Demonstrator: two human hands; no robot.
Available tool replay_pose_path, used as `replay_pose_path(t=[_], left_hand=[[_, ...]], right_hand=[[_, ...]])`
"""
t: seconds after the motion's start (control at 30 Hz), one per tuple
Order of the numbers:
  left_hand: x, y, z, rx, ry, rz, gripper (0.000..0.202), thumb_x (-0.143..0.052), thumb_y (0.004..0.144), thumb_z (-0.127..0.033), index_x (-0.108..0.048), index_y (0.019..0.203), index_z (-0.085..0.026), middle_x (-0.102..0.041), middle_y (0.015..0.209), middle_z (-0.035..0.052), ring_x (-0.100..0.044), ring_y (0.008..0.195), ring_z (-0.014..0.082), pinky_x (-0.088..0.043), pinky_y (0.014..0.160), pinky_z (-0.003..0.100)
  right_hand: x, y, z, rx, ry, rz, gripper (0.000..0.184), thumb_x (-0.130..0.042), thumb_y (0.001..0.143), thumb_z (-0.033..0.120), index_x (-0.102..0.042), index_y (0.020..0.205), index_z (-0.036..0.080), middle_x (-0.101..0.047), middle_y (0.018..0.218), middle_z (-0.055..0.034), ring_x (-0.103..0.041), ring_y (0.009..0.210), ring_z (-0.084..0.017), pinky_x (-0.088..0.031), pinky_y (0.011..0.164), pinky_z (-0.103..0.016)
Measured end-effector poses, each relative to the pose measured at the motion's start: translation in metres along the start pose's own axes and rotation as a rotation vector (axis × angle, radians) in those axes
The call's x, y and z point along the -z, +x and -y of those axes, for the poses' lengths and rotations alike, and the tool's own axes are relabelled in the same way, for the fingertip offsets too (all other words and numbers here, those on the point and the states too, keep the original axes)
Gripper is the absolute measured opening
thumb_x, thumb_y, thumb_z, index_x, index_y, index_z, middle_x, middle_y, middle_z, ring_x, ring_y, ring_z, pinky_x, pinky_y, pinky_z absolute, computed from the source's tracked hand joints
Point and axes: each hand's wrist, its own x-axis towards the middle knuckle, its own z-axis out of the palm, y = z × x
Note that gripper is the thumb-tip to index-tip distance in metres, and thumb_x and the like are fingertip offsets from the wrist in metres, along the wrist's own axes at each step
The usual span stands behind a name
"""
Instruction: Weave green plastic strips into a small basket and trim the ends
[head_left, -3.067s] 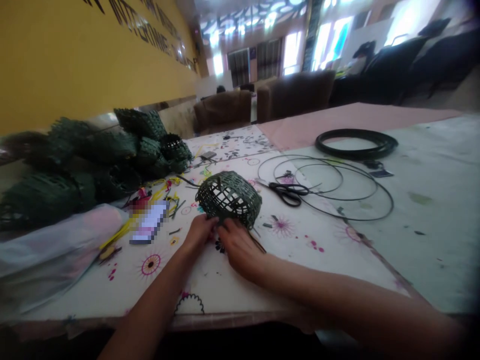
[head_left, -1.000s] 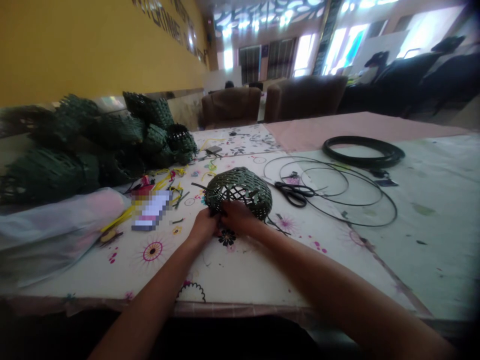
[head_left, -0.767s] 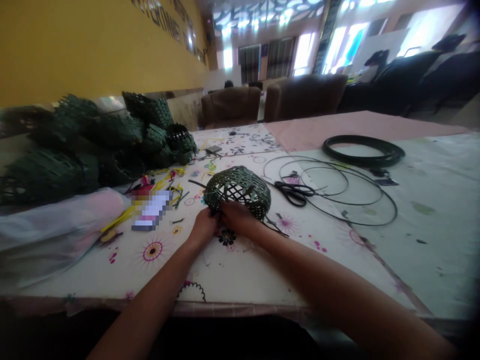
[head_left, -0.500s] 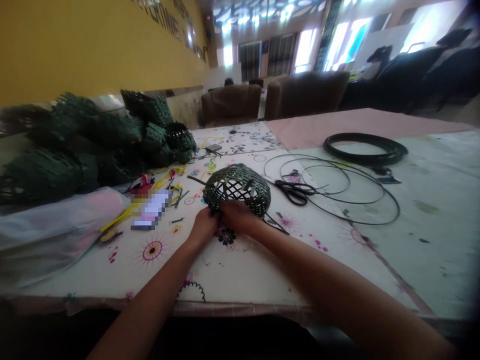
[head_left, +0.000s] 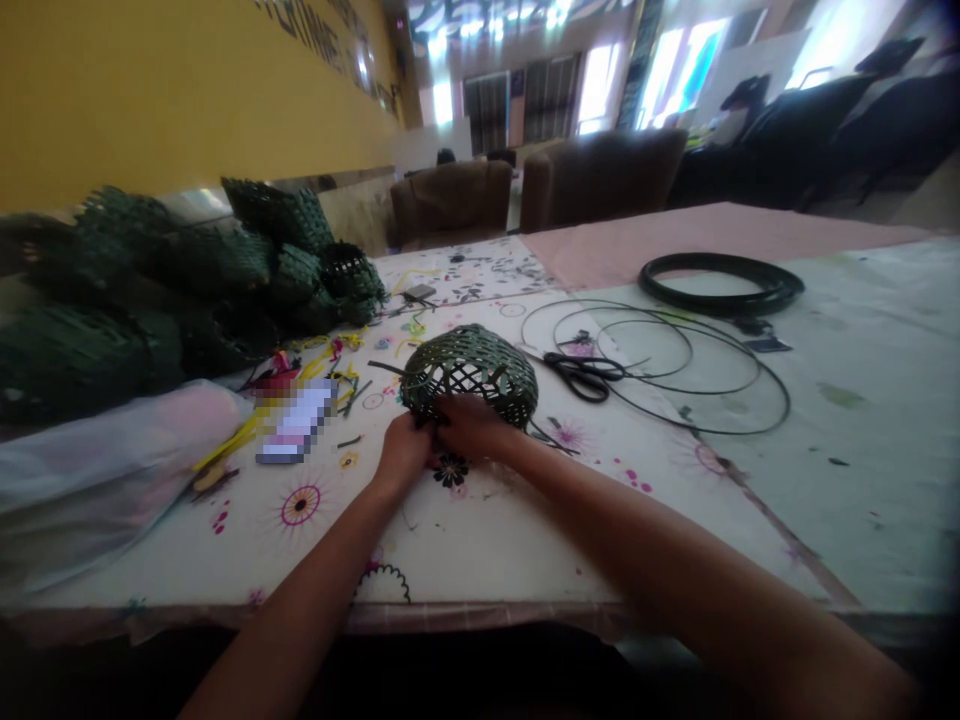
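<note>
A dark green woven basket lies on the table in front of me, its open-lattice part facing my hands. My left hand is closed at the near left part of the basket's edge. Right beside it, my right hand is curled over the same near edge, gripping it. The fingertips of both hands are mostly hidden against the dark weave. One loose strip sticks out from the basket's left side, and more strip ends show at its lower right.
Black-handled scissors lie right of the basket, beside loosely looped thin strip. Behind is a thick dark coil. Several green woven baskets are piled at left, near a blurred-out phone and a whitish plastic bag.
The view has shifted slightly, so most things sit a little further left in the picture. Both hands stay at the basket's near edge, with hardly any visible movement.
</note>
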Motion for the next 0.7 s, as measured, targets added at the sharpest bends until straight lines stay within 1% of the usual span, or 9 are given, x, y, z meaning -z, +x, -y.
replay_pose_path(t=[0.07, 0.17, 0.37, 0.47, 0.53, 0.63, 0.7], left_hand=[[0.000, 0.000, -0.001, 0.005, -0.013, -0.001, 0.008, -0.059, 0.076, -0.024, -0.060, 0.078, -0.016, -0.057, 0.054, 0.0005, -0.054, 0.041, 0.0155, -0.046, 0.045, 0.026], [0.001, -0.001, -0.003, 0.021, -0.041, 0.016, 0.006, -0.059, 0.076, -0.022, -0.059, 0.079, -0.017, -0.054, 0.051, -0.0013, -0.051, 0.039, 0.0148, -0.046, 0.043, 0.026], [0.003, -0.004, -0.007, 0.051, -0.145, 0.090, 0.010, -0.060, 0.076, -0.024, -0.055, 0.075, -0.016, -0.049, 0.051, -0.0031, -0.045, 0.038, 0.0108, -0.043, 0.040, 0.024], [0.007, -0.007, -0.012, 0.055, -0.206, 0.151, 0.012, -0.062, 0.076, -0.025, -0.055, 0.079, -0.016, -0.049, 0.054, -0.0042, -0.043, 0.041, 0.0087, -0.045, 0.043, 0.023], [0.012, -0.009, -0.014, 0.053, -0.237, 0.214, 0.015, -0.064, 0.073, -0.023, -0.056, 0.082, -0.015, -0.050, 0.057, -0.0038, -0.045, 0.044, 0.0085, -0.048, 0.047, 0.024], [0.019, -0.009, -0.014, 0.040, -0.270, 0.316, 0.023, -0.069, 0.070, -0.022, -0.057, 0.088, -0.014, -0.054, 0.063, -0.0028, -0.048, 0.049, 0.0083, -0.051, 0.053, 0.025], [0.023, -0.008, -0.013, 0.032, -0.272, 0.355, 0.030, -0.073, 0.070, -0.025, -0.058, 0.092, -0.013, -0.056, 0.066, -0.0024, -0.048, 0.050, 0.0076, -0.052, 0.054, 0.025]], right_hand=[[0.003, 0.001, -0.001, 0.008, 0.010, 0.022, 0.036, -0.053, 0.080, 0.022, -0.068, 0.112, 0.015, -0.073, 0.110, -0.0128, -0.068, 0.098, -0.027, -0.048, 0.072, -0.028], [0.005, 0.003, -0.004, 0.031, 0.027, 0.045, 0.037, -0.060, 0.076, 0.025, -0.068, 0.110, 0.015, -0.074, 0.109, -0.0130, -0.068, 0.094, -0.026, -0.046, 0.067, -0.027], [0.004, 0.001, -0.009, 0.061, 0.066, 0.044, 0.029, -0.058, 0.079, 0.024, -0.070, 0.104, 0.015, -0.074, 0.106, -0.0121, -0.067, 0.087, -0.022, -0.043, 0.063, -0.026], [0.003, 0.001, -0.010, 0.069, 0.087, 0.039, 0.027, -0.059, 0.078, 0.022, -0.070, 0.103, 0.015, -0.074, 0.104, -0.0117, -0.066, 0.086, -0.021, -0.042, 0.062, -0.025], [0.003, 0.001, -0.009, 0.069, 0.096, 0.034, 0.025, -0.059, 0.079, 0.021, -0.070, 0.101, 0.015, -0.074, 0.103, -0.0119, -0.066, 0.085, -0.021, -0.041, 0.062, -0.026], [0.003, 0.001, -0.010, 0.064, 0.105, 0.026, 0.021, -0.060, 0.080, 0.021, -0.070, 0.098, 0.015, -0.074, 0.100, -0.0122, -0.065, 0.083, -0.022, -0.039, 0.061, -0.026], [0.003, 0.002, -0.010, 0.064, 0.116, 0.023, 0.020, -0.061, 0.080, 0.020, -0.069, 0.098, 0.015, -0.074, 0.100, -0.0120, -0.064, 0.082, -0.022, -0.039, 0.061, -0.027]])
